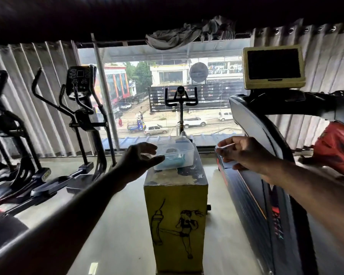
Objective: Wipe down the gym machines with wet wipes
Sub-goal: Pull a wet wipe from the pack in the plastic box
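The clear tub (184,149) with the blue wet wipes (174,160) in it sits on the far end of a tall yellow box (176,215), dead centre. The left hand (139,161) is right at its left wall, fingers spread apart and gripping nothing. The right hand (246,153) is off to the right with its fingers half curled, and I honestly can't tell if it's pinching anything. A treadmill (256,195) crowds the right side, an elliptical (81,108) is on the left, and a spin bike (181,100) stands behind by the window (147,86).
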